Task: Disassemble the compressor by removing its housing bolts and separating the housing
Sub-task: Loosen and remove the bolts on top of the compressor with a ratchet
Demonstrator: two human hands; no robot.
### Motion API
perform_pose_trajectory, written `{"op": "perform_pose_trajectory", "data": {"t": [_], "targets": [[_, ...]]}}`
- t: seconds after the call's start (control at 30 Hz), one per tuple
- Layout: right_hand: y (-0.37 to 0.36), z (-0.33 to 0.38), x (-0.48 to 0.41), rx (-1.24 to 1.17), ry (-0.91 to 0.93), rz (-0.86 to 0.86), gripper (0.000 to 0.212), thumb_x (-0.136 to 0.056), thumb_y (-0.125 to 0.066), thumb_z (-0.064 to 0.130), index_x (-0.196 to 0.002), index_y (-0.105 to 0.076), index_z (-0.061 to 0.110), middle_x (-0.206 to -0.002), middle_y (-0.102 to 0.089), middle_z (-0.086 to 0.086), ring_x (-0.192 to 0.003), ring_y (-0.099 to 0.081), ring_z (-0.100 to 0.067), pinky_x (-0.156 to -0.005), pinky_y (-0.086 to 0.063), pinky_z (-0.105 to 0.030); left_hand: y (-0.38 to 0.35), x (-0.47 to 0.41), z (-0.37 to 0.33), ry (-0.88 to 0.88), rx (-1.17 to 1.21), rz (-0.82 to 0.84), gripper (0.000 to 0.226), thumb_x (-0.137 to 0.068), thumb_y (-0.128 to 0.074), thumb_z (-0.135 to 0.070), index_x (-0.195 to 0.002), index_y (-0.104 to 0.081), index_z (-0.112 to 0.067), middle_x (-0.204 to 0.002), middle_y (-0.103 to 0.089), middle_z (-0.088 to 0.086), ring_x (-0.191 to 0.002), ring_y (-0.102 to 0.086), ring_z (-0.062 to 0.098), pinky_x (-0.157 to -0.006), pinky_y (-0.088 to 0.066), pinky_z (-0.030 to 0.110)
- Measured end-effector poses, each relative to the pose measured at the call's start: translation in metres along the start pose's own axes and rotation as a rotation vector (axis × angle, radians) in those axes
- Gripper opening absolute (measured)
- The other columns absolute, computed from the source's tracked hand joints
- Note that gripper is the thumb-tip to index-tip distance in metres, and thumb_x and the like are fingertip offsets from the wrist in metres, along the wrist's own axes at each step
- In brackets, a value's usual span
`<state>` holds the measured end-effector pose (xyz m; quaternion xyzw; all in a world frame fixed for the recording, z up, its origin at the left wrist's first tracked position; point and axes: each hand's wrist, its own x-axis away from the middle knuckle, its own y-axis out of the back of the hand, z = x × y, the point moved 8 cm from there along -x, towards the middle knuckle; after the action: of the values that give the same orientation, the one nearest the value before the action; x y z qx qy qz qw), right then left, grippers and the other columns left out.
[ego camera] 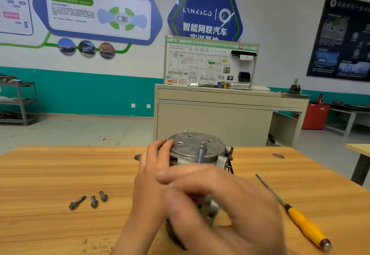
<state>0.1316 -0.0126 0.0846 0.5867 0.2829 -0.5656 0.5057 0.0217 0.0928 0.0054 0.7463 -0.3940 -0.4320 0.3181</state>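
Observation:
The grey metal compressor (192, 148) stands on the wooden table (50, 174), its round end face with several bolt holes turned up. My left hand (152, 166) grips its left rim, fingers curled over the edge. My right hand (220, 204) is blurred in front of the compressor and hides its lower body. Its fingers are curled, and a slim ridged metal piece (201, 152), either a bolt or a tool, rises from them across the end face. Three loose bolts (94, 201) lie on the table to the left.
A yellow-handled screwdriver (300, 220) lies on the table at the right, pointing away from me. Beyond the table stand a beige training bench (220, 118) with a wiring board, a metal shelf at the far left and a red cabinet at the right.

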Motion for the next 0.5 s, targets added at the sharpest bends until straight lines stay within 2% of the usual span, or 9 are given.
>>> {"op": "perform_pose_trajectory", "data": {"t": [0.03, 0.07, 0.13, 0.23, 0.3, 0.37, 0.43, 0.5], "targets": [[0.023, -0.009, 0.010, 0.025, -0.058, -0.100, 0.019, -0.088, -0.052, 0.038, -0.077, -0.066, 0.032, -0.080, -0.070, 0.013, -0.077, -0.066, -0.002, -0.066, -0.052, -0.019, -0.004, -0.004, -0.021, -0.173, 0.284, 0.009, 0.074, -0.075, -0.047, -0.059, -0.137, -0.039, -0.020, -0.133, -0.040, -0.005, -0.127, -0.036, 0.012, -0.102, -0.026, 0.016], [0.044, -0.022, 0.019, 0.039, -0.144, -0.189, 0.023, -0.089, -0.047, 0.047, -0.079, -0.065, 0.037, -0.081, -0.070, 0.016, -0.077, -0.066, -0.001, -0.067, -0.051, -0.019, -0.004, -0.009, -0.025, -0.278, 0.413, 0.038, 0.083, -0.071, -0.048, -0.063, -0.141, -0.036, -0.021, -0.138, -0.035, -0.006, -0.129, -0.030, 0.011, -0.100, -0.026, 0.018], [0.079, -0.054, 0.032, 0.106, -0.297, -0.314, 0.025, -0.089, -0.042, 0.052, -0.080, -0.062, 0.038, -0.083, -0.070, 0.011, -0.078, -0.066, -0.005, -0.070, -0.052, -0.025, -0.001, -0.017, -0.018, -0.346, 0.424, -0.155, 0.082, -0.072, -0.046, -0.067, -0.139, -0.040, -0.020, -0.137, -0.037, -0.008, -0.127, -0.030, 0.009, -0.096, -0.028, 0.019], [0.109, -0.105, 0.033, 0.364, -0.383, -0.300, 0.028, -0.093, -0.034, 0.037, -0.089, -0.059, 0.026, -0.086, -0.065, 0.005, -0.068, -0.055, -0.003, -0.062, -0.043, -0.014, -0.001, -0.012, -0.021, -0.370, 0.452, -0.261, 0.090, -0.063, -0.035, -0.072, -0.135, -0.046, -0.019, -0.134, -0.042, -0.006, -0.124, -0.034, 0.010, -0.094, -0.028, 0.019], [0.112, -0.146, 0.022, 0.518, -0.424, -0.213, 0.028, -0.096, -0.039, 0.025, -0.100, -0.063, 0.010, -0.092, -0.062, -0.003, -0.079, -0.050, -0.002, -0.067, -0.038, -0.016, -0.003, -0.014, -0.019, -0.359, 0.454, -0.266, 0.090, -0.062, -0.033, -0.071, -0.133, -0.048, -0.018, -0.133, -0.043, -0.006, -0.123, -0.035, 0.011, -0.092, -0.028, 0.020], [0.096, -0.191, 0.005, 0.596, -0.520, -0.073, 0.030, -0.097, -0.041, 0.018, -0.115, -0.060, 0.003, -0.112, -0.058, -0.013, -0.101, -0.050, -0.016, -0.080, -0.035, -0.025, -0.003, -0.016, -0.017, -0.350, 0.458, -0.272, 0.091, -0.061, -0.032, -0.072, -0.134, -0.048, -0.019, -0.133, -0.042, -0.007, -0.123, -0.035, 0.010, -0.092, -0.028, 0.020], [0.062, -0.233, -0.015, 0.632, -0.612, 0.179, 0.037, -0.099, -0.036, 0.025, -0.127, -0.052, 0.008, -0.128, -0.049, -0.012, -0.113, -0.046, -0.021, -0.090, -0.035, -0.030, -0.002, -0.013, -0.020, -0.367, 0.463, -0.277, 0.091, -0.061, -0.032, -0.071, -0.134, -0.048, -0.018, -0.133, -0.042, -0.006, -0.123, -0.035, 0.010, -0.091, -0.028, 0.020], [0.017, -0.257, -0.038, 0.615, -0.655, 0.481, 0.042, -0.099, -0.032, 0.034, -0.124, -0.054, 0.008, -0.126, -0.052, -0.014, -0.111, -0.049, -0.025, -0.091, -0.040, -0.035, -0.001, -0.013, -0.020, -0.361, 0.464, -0.291, 0.091, -0.061, -0.033, -0.071, -0.133, -0.048, -0.018, -0.132, -0.043, -0.006, -0.123, -0.036, 0.011, -0.090, -0.029, 0.020]]}}
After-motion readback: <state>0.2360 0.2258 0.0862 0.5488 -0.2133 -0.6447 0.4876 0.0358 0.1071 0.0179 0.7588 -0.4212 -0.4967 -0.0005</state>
